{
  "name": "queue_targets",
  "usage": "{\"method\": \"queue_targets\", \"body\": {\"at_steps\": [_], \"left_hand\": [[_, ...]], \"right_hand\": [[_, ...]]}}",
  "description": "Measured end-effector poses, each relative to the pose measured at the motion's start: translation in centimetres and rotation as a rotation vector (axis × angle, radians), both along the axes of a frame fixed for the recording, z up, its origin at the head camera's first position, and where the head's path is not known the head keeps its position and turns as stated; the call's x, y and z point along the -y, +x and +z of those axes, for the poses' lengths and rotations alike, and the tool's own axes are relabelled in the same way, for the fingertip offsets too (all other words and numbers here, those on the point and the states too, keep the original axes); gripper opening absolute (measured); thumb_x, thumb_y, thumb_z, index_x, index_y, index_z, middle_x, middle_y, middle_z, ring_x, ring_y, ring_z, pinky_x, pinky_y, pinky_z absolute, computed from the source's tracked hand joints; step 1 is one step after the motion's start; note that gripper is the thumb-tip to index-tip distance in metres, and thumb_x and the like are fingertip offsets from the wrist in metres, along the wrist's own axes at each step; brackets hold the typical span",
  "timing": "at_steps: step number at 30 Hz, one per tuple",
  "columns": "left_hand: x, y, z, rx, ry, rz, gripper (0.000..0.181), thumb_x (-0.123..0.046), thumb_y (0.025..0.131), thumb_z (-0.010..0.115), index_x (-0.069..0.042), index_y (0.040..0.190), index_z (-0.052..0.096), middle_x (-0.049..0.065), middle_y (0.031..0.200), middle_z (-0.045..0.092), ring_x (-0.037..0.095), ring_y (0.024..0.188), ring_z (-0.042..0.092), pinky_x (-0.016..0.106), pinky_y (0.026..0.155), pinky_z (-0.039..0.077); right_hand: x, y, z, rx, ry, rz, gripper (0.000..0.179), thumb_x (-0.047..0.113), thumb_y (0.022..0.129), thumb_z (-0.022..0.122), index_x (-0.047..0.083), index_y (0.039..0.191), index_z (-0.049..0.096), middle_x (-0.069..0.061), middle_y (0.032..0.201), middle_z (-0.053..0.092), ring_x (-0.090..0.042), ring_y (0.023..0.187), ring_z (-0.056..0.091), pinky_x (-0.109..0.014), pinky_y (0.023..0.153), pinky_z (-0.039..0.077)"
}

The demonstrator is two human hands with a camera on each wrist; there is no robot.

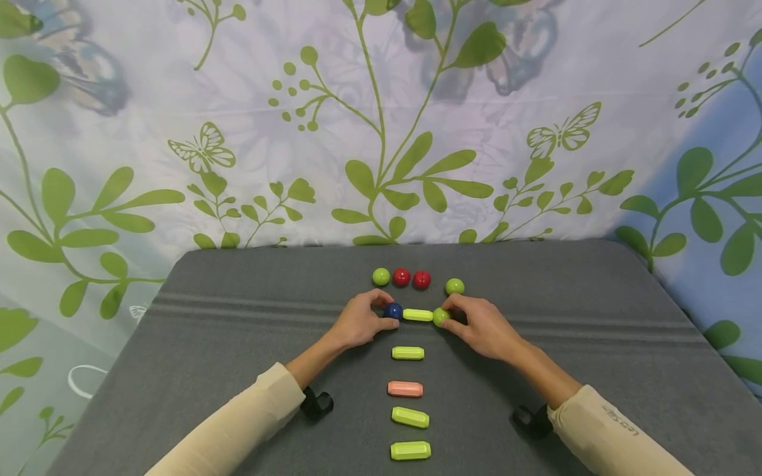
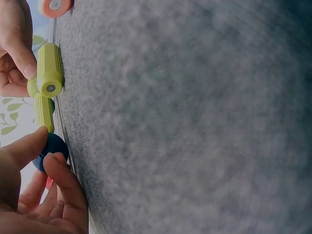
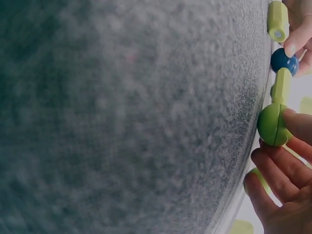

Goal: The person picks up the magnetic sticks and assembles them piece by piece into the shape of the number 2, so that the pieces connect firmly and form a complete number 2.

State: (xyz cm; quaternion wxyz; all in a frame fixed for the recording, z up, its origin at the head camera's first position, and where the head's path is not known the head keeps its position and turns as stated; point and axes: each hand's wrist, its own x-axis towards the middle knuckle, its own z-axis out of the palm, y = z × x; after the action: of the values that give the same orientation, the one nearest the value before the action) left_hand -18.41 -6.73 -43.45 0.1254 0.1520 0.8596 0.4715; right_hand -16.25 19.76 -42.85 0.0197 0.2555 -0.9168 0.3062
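In the head view my left hand (image 1: 360, 320) pinches a dark blue ball (image 1: 393, 311) between thumb and fingers. My right hand (image 1: 483, 325) pinches a green ball (image 1: 440, 317) the same way. Between the two balls a yellow-green ribbed rod (image 1: 418, 315) lies in line, its ends meeting both. The left wrist view shows thumb and fingertips on the blue ball (image 2: 54, 151), with the rod (image 2: 45, 113) beyond it. In the right wrist view the green ball (image 3: 273, 125) has a seam round it and sits against the rod's end, thumb on top.
Behind the hands stand a green ball (image 1: 381, 276), two red balls (image 1: 401, 276) and another green ball (image 1: 455, 286). Nearer me, a column of rods holds a yellow-green one (image 1: 407, 353), a pink one (image 1: 405, 389) and two more yellow-green ones (image 1: 410, 417) on the grey cloth (image 1: 238, 370).
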Motion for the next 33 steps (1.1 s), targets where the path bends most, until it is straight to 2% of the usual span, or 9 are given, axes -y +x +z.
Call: {"method": "queue_targets", "body": {"at_steps": [10,23,33], "left_hand": [[0.02,0.07,-0.08,-0.012,0.022,-0.018,0.036,-0.010,0.085,0.079,-0.003,0.116,0.061,0.012,0.109,0.063,0.013,0.061,0.057,0.029,0.052,0.048],[0.47,-0.28,-0.26,0.019,0.038,-0.041,0.036,-0.012,0.086,0.079,-0.006,0.117,0.061,0.010,0.112,0.061,0.013,0.058,0.057,0.029,0.050,0.050],[0.59,-0.19,-0.31,0.041,0.041,-0.033,0.038,-0.013,0.086,0.079,-0.006,0.118,0.061,0.010,0.113,0.061,0.014,0.064,0.058,0.030,0.052,0.051]], "right_hand": [[-0.08,0.06,-0.14,-0.008,0.010,-0.001,0.018,0.013,0.089,0.074,0.012,0.105,0.066,0.003,0.096,0.066,-0.014,0.087,0.061,-0.042,0.077,0.050],[0.07,-0.01,0.07,-0.012,0.022,0.000,0.019,0.014,0.090,0.074,0.010,0.108,0.066,0.002,0.097,0.066,-0.014,0.087,0.062,-0.041,0.076,0.051],[0.07,0.07,-0.05,0.010,0.011,-0.005,0.020,0.015,0.091,0.073,0.010,0.109,0.066,0.002,0.099,0.067,-0.017,0.090,0.063,-0.043,0.080,0.051]]}}
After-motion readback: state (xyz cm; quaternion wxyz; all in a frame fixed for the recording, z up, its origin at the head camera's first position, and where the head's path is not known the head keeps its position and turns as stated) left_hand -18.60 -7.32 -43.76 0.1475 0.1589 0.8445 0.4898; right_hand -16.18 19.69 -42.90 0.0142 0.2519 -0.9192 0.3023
